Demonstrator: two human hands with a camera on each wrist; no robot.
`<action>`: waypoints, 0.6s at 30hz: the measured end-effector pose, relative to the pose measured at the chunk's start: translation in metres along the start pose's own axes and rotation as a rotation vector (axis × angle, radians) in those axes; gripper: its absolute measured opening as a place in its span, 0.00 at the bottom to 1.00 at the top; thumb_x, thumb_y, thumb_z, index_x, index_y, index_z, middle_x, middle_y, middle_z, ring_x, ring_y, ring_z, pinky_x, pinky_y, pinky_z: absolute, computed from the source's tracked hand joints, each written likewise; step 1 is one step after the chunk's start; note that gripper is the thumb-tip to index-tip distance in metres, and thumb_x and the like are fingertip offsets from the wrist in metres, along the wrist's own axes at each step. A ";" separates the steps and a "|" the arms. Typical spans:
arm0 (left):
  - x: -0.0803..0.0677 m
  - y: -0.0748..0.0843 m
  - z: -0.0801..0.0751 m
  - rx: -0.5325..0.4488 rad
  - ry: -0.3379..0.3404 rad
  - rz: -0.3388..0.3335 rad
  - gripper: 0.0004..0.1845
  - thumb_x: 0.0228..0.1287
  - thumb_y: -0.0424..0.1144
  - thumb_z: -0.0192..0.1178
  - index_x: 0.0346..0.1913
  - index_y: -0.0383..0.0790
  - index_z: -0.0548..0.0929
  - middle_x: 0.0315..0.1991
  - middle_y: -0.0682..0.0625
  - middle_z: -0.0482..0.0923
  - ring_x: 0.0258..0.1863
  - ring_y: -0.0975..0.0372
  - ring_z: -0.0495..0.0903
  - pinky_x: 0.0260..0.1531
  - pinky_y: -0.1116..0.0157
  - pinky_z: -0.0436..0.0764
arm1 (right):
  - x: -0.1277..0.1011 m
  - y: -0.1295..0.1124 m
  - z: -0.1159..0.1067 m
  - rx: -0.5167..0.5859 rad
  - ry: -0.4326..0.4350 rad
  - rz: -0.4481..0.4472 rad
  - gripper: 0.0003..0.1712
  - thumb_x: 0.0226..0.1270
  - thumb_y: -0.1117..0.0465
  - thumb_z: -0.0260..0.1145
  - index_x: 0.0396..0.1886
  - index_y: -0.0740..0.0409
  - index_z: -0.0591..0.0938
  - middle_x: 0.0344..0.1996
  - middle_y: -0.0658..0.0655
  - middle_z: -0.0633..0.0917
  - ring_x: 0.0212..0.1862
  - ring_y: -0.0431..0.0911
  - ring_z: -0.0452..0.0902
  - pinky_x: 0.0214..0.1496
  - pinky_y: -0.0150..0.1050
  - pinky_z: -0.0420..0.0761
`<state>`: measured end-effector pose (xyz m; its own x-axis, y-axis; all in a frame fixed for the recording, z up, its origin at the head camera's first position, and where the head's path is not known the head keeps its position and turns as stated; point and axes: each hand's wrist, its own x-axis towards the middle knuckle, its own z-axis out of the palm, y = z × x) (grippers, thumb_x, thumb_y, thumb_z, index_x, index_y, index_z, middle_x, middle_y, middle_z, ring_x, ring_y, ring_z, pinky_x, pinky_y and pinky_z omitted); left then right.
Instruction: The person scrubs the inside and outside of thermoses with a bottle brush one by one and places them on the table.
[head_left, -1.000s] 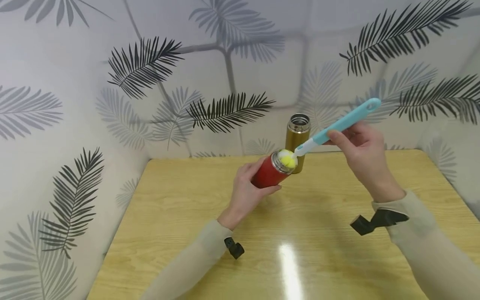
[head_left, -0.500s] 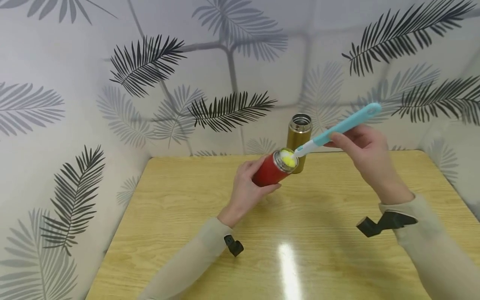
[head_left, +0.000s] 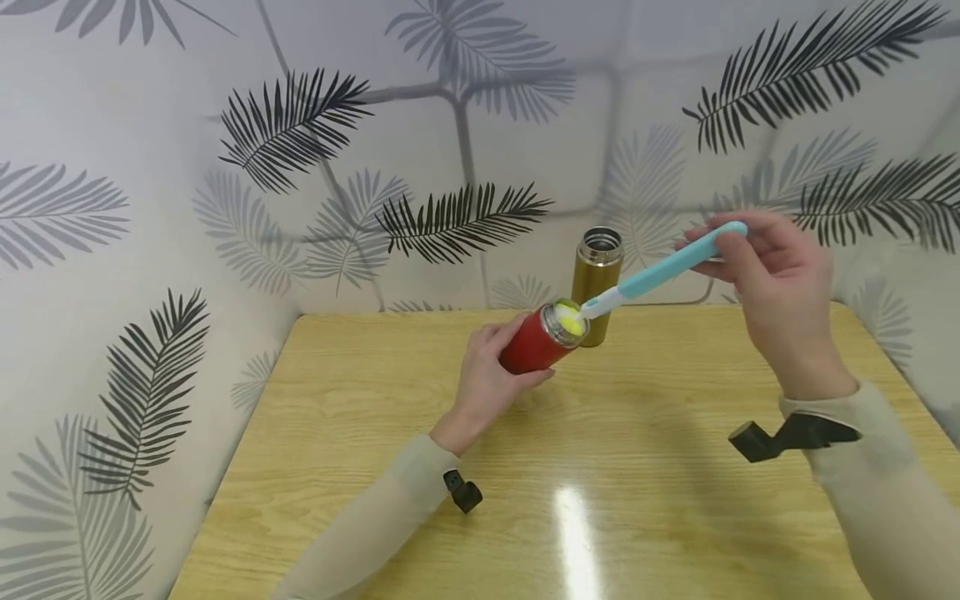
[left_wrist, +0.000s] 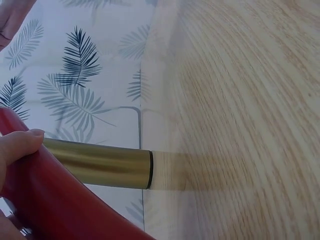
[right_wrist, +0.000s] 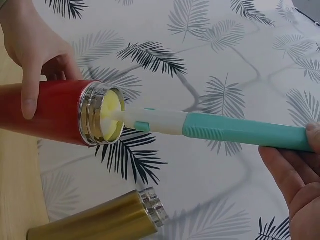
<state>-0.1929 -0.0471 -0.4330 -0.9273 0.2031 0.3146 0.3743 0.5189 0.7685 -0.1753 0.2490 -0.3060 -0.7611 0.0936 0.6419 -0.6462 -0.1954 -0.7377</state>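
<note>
Red flask [head_left: 534,343]: held tilted above the table, steel mouth turned toward two o'clock in the head view; it sits a little past the table's middle, toward twelve o'clock.
Sponge head [head_left: 570,317]: the yellow sponge of the brush sits just inside the flask's mouth; the right wrist view shows it filling the opening [right_wrist: 111,120], no deeper than the rim as far as can be seen.
Brush [head_left: 660,271]: white neck and teal handle slant up from the mouth toward two o'clock.
Left hand [head_left: 483,379]: fingers and thumb wrapped round the red flask's body, at its seven o'clock side, carrying it clear of the table.
Right hand [head_left: 780,279]: fingertips pinching the far end of the teal handle, well apart from the flask.
Progress: judged from this, the sponge has entered the mouth and the scrubbing of the inside looks barely begun; the length of the flask is yet to be reached.
Gold flask [head_left: 596,279]: stands upright and open just behind the red one, at twelve o'clock, untouched by either hand; it too seems left to do.
Table [head_left: 360,433]: pale wood with a glare patch at six o'clock.
Wall [head_left: 300,167]: white, printed with palm fronds, behind and to both sides.
</note>
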 end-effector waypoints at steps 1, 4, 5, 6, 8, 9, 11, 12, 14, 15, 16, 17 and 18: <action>0.000 0.000 0.000 0.001 0.002 -0.001 0.41 0.52 0.42 0.83 0.71 0.51 0.78 0.59 0.44 0.78 0.62 0.51 0.73 0.57 0.48 0.80 | 0.000 0.001 0.000 0.014 -0.010 0.002 0.13 0.74 0.78 0.59 0.52 0.88 0.76 0.42 0.67 0.90 0.45 0.54 0.90 0.48 0.42 0.88; -0.001 0.002 0.000 0.009 0.012 0.012 0.42 0.51 0.42 0.83 0.71 0.49 0.79 0.59 0.44 0.79 0.61 0.51 0.73 0.56 0.48 0.80 | -0.001 0.003 0.001 0.012 -0.016 0.003 0.12 0.74 0.78 0.59 0.51 0.88 0.76 0.41 0.68 0.90 0.45 0.54 0.89 0.48 0.43 0.88; -0.002 0.003 0.000 0.005 0.012 0.016 0.42 0.51 0.42 0.83 0.71 0.49 0.79 0.59 0.44 0.79 0.61 0.51 0.73 0.56 0.49 0.81 | -0.002 0.004 0.002 0.004 -0.019 0.013 0.12 0.74 0.78 0.60 0.50 0.87 0.77 0.41 0.67 0.90 0.46 0.54 0.89 0.48 0.42 0.88; -0.002 0.005 0.000 -0.001 0.011 0.023 0.42 0.51 0.42 0.83 0.71 0.49 0.79 0.59 0.44 0.79 0.61 0.50 0.73 0.56 0.49 0.81 | -0.004 0.006 0.004 -0.013 -0.024 0.020 0.12 0.74 0.78 0.60 0.50 0.87 0.77 0.41 0.66 0.90 0.45 0.53 0.90 0.48 0.42 0.88; -0.003 0.010 0.000 -0.011 0.005 0.040 0.42 0.51 0.42 0.83 0.71 0.49 0.79 0.59 0.43 0.79 0.61 0.50 0.73 0.56 0.49 0.81 | -0.007 0.010 0.008 -0.038 -0.042 0.012 0.11 0.74 0.78 0.60 0.49 0.86 0.78 0.41 0.65 0.91 0.45 0.52 0.90 0.48 0.41 0.87; -0.003 0.013 0.001 -0.018 0.001 0.047 0.41 0.51 0.42 0.83 0.71 0.49 0.79 0.59 0.43 0.79 0.61 0.50 0.73 0.56 0.49 0.81 | -0.009 0.012 0.010 -0.050 -0.048 0.007 0.11 0.74 0.78 0.60 0.49 0.86 0.78 0.41 0.64 0.91 0.45 0.51 0.90 0.48 0.40 0.87; -0.002 0.018 0.002 -0.027 -0.007 0.056 0.41 0.52 0.42 0.83 0.72 0.50 0.78 0.60 0.44 0.78 0.62 0.51 0.73 0.55 0.50 0.82 | -0.012 0.014 0.014 -0.071 -0.063 -0.002 0.11 0.74 0.78 0.60 0.49 0.85 0.79 0.41 0.62 0.91 0.46 0.49 0.90 0.48 0.39 0.87; -0.002 0.020 0.002 -0.028 -0.009 0.062 0.41 0.52 0.42 0.83 0.72 0.50 0.78 0.60 0.44 0.78 0.62 0.51 0.73 0.55 0.50 0.82 | -0.012 0.015 0.015 -0.081 -0.071 -0.016 0.10 0.74 0.78 0.60 0.49 0.85 0.79 0.41 0.62 0.91 0.45 0.49 0.90 0.48 0.39 0.87; 0.000 0.023 0.003 -0.026 -0.012 0.067 0.41 0.53 0.42 0.82 0.72 0.50 0.78 0.60 0.45 0.78 0.63 0.52 0.73 0.56 0.52 0.82 | -0.014 0.016 0.018 -0.100 -0.086 -0.032 0.10 0.73 0.79 0.61 0.49 0.85 0.79 0.41 0.62 0.91 0.45 0.49 0.90 0.47 0.38 0.87; 0.000 0.023 0.004 -0.024 -0.013 0.068 0.41 0.53 0.42 0.82 0.72 0.51 0.78 0.60 0.45 0.78 0.62 0.52 0.73 0.55 0.52 0.82 | -0.015 0.017 0.019 -0.115 -0.095 -0.029 0.10 0.73 0.78 0.61 0.49 0.84 0.80 0.41 0.61 0.91 0.45 0.48 0.90 0.47 0.37 0.87; 0.000 0.024 0.004 -0.023 -0.018 0.067 0.41 0.53 0.42 0.82 0.72 0.50 0.78 0.60 0.45 0.78 0.62 0.53 0.72 0.55 0.52 0.82 | -0.016 0.018 0.021 -0.137 -0.106 -0.028 0.10 0.73 0.78 0.61 0.49 0.83 0.80 0.42 0.60 0.91 0.45 0.47 0.90 0.47 0.37 0.87; 0.000 0.024 0.004 -0.023 -0.024 0.066 0.41 0.54 0.42 0.82 0.72 0.50 0.78 0.60 0.45 0.78 0.62 0.52 0.72 0.55 0.52 0.82 | -0.017 0.020 0.022 -0.143 -0.117 -0.023 0.10 0.73 0.78 0.61 0.49 0.83 0.80 0.42 0.59 0.91 0.45 0.46 0.90 0.46 0.36 0.87; 0.000 0.024 0.004 -0.017 -0.026 0.069 0.41 0.54 0.42 0.82 0.72 0.50 0.78 0.60 0.45 0.78 0.62 0.52 0.72 0.55 0.52 0.82 | -0.019 0.022 0.024 -0.157 -0.127 -0.024 0.10 0.73 0.78 0.61 0.49 0.82 0.80 0.42 0.59 0.91 0.45 0.46 0.90 0.46 0.35 0.87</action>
<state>-0.1840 -0.0310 -0.4167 -0.8991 0.2595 0.3525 0.4370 0.4887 0.7551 -0.1736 0.2200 -0.3290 -0.7383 -0.0291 0.6738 -0.6728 -0.0388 -0.7388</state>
